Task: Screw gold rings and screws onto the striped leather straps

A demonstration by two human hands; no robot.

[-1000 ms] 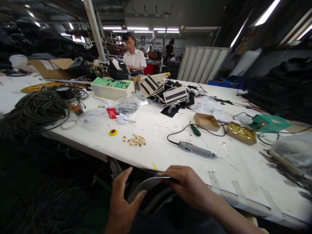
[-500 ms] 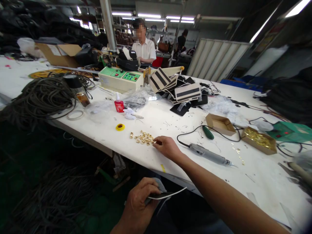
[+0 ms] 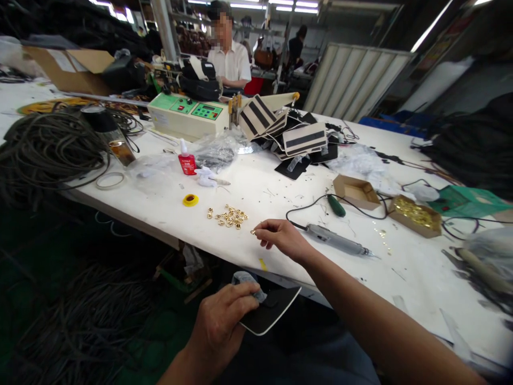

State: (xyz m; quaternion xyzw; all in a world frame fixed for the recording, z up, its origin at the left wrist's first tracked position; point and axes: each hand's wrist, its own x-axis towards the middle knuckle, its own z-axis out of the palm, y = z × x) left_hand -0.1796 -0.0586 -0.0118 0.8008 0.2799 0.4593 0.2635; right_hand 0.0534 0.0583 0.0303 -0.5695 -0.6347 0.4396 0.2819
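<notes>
Between the fingertips of my right hand (image 3: 276, 236) is a small gold metal fitting (image 3: 253, 232), pinched just above the white table. To its left lies a loose pile of similar gold fittings (image 3: 232, 216). My left hand (image 3: 224, 315) is closed on a flat black panel (image 3: 272, 313) with a pale edge, held below the table's front edge. A crumpled, cloudy plastic wrap (image 3: 245, 279) sits at the panel's upper side by my left fingers. Right of my right hand lies a grey electric screwdriver (image 3: 339, 240) with its cord.
A yellow ring-shaped roll (image 3: 190, 200) and a red glue bottle (image 3: 186, 159) stand left of the pile. A box of gold parts (image 3: 417, 214) is at right. Behind are stacked panels (image 3: 304, 138), a control box (image 3: 188, 115) and a seated person (image 3: 230, 61). Coiled cords (image 3: 48, 149) lie left.
My right hand has drawn away from the pile with a gold fitting in its fingertips. My left hand has tilted the panel, so its black face shows. The view has shifted slightly.
</notes>
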